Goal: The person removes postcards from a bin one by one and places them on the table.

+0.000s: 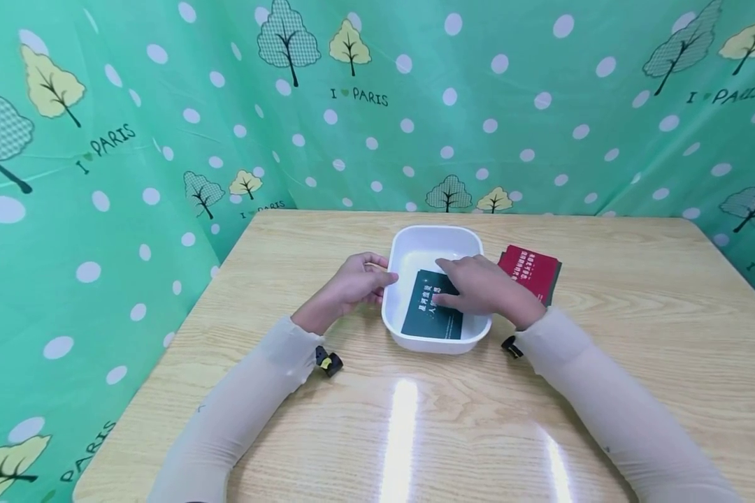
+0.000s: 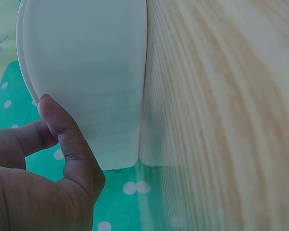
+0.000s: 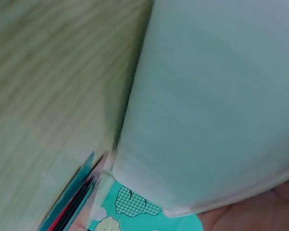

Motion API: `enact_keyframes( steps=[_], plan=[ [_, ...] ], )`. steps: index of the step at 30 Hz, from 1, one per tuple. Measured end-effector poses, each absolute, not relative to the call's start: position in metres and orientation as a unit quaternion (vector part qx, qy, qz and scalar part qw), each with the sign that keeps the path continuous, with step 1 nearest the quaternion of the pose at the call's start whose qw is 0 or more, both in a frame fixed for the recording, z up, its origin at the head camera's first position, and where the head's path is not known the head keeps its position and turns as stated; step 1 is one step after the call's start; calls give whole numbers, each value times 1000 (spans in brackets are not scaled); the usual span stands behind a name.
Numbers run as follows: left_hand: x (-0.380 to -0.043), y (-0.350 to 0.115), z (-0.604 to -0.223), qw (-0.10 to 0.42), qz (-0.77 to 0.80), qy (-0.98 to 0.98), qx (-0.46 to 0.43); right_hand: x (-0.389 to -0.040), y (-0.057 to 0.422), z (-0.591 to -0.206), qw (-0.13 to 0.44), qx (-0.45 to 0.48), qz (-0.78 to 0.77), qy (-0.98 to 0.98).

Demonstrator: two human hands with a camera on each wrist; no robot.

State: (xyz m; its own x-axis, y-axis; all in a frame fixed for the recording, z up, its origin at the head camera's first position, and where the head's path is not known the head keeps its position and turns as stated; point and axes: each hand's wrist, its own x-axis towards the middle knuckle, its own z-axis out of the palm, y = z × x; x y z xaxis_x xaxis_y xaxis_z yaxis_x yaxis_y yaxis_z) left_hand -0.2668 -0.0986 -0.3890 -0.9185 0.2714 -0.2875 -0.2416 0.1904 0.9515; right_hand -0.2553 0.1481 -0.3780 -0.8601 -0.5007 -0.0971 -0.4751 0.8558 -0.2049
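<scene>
A white plastic tub (image 1: 437, 239) stands on the table. My left hand (image 1: 360, 281) holds the tub's left rim, thumb at the edge and other fingers beside the outer wall; the left wrist view shows this hand (image 2: 62, 163) close up. Inside the tub lies a dark green card (image 1: 430, 325) with white characters. Reaching over the right rim, my right hand (image 1: 475, 285) has its thumb over the card and its forefinger stretched past the card's far edge. It hides the card's upper right corner. The right wrist view shows mainly the tub's outer wall (image 3: 207, 110).
Just right of the tub lies a small stack of cards (image 1: 531, 272), a red one with white characters on top. The wooden table (image 1: 635, 279) ends at a green polka-dot curtain (image 1: 516, 133) behind. Each wrist carries a black strap device (image 1: 328, 362).
</scene>
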Motion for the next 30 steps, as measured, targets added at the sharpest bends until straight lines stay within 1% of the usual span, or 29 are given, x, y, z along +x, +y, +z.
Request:
enact_keyframes(
  steps=[9, 19, 30],
  plan=[
    [-268, -100, -389, 209, 632, 746, 14, -254, 144, -382, 77, -244, -35, 966],
    [-268, -100, -389, 204, 634, 746, 12, -254, 142, -383, 86, -249, -16, 965],
    [-268, -99, -389, 202, 641, 740, 11, -252, 141, -381, 66, -260, -13, 963]
  ],
)
